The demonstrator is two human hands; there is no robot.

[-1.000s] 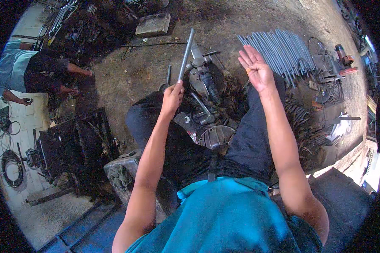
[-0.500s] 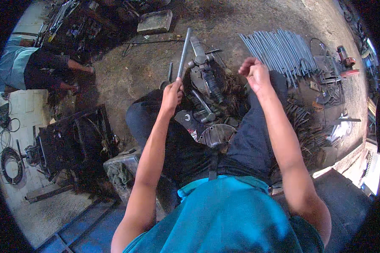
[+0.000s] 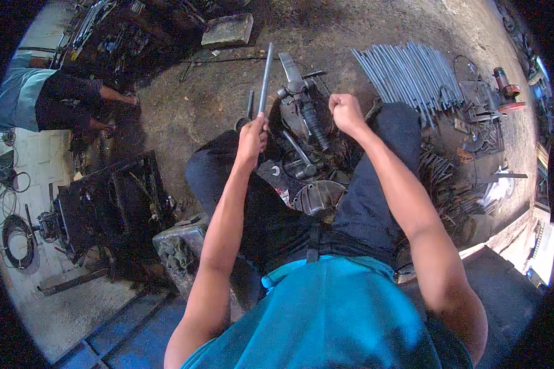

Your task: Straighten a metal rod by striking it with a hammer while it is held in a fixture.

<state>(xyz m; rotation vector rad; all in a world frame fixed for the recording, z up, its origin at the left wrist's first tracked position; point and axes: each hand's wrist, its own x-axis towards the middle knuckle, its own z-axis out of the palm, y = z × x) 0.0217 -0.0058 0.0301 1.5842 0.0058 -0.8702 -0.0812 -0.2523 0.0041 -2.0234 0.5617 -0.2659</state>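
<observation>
From where I stand, everything seems to gather round the machine with the ribbed black grip (image 3: 306, 111), which sits on the floor between the knees of a seated worker in a teal shirt (image 3: 326, 307) and dark trousers (image 3: 366, 190). Just left of that machine, the left hand (image 3: 250, 138) is wrapped round the lower part of a grey metal rod (image 3: 266, 80), fingers folded firmly about it; the rod stands nearly upright from the fist, its far end up beside the machine's top. Just right of the machine, the right hand (image 3: 348, 114) hangs with its fingers curled into a fist, and I can't tell whether anything is tucked inside. Farther right of the machine, past the right hand, a row of similar grey rods (image 3: 406, 77) lies side by side on the dirt floor (image 3: 228, 80). Well to the right of it there's also a power tool with a red disc (image 3: 505, 92). On the worker's side of the machine I see a hammer-like tool (image 3: 297, 147) and a rounded metal plate (image 3: 317, 197). Beyond the machine and to its left rests a pale block (image 3: 228, 31), and well off to its left another person (image 3: 55, 98) is standing.
</observation>
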